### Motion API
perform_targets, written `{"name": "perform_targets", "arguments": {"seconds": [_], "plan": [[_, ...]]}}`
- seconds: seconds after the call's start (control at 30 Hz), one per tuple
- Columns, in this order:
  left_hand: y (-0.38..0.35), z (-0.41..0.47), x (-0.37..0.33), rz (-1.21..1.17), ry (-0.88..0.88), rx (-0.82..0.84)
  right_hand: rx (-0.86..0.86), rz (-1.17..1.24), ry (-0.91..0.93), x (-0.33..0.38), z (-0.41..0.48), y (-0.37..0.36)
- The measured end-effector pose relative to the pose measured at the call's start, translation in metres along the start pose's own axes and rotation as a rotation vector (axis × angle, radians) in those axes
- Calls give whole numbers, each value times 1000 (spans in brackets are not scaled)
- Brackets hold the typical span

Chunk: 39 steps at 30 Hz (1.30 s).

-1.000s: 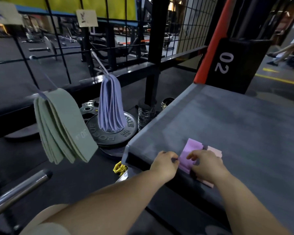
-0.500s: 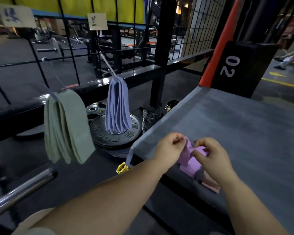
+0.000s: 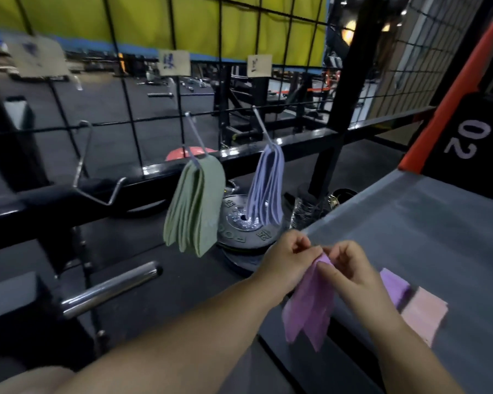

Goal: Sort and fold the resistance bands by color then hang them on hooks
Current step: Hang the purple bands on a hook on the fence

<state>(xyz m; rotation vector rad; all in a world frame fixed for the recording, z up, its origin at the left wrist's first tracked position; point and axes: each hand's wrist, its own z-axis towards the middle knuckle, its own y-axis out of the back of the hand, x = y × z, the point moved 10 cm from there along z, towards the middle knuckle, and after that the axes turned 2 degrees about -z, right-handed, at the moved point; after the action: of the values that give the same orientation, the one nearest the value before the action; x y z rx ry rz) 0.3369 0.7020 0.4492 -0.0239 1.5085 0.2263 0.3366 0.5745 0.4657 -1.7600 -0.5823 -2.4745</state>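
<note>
Head view: purple bands [image 3: 309,301] are pinched at top by left hand [image 3: 288,260] & right hand [image 3: 350,268], held above grey platform [image 3: 427,237] edge. Green bands [image 3: 195,206] & blue bands [image 3: 266,189] are hung on hooks.

The left hand [image 3: 285,263] and right hand [image 3: 350,268] lifted the folded purple band [image 3: 310,305] off the grey platform [image 3: 410,223]. Pressed flat a second earlier, it came to hang from their pinching fingertips, uncovering a second purple band [image 3: 394,285].
</note>
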Motion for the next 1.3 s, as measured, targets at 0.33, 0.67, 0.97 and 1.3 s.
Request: {"name": "perform_targets", "arguments": {"seconds": [0.33,0.67,0.97,1.3], "plan": [[78,-58,-17,-164,-31,81,161,80,23,42,7,-75],[113,-100,-36,-217,-47,107,314,124,83,117,-6,-104],[161,-131,-67,-45,-108,-168,369,86,86,159,-14,-128],[238,-169,-103,-40,-281,-502,436,37,164,214,4,-184]]}}
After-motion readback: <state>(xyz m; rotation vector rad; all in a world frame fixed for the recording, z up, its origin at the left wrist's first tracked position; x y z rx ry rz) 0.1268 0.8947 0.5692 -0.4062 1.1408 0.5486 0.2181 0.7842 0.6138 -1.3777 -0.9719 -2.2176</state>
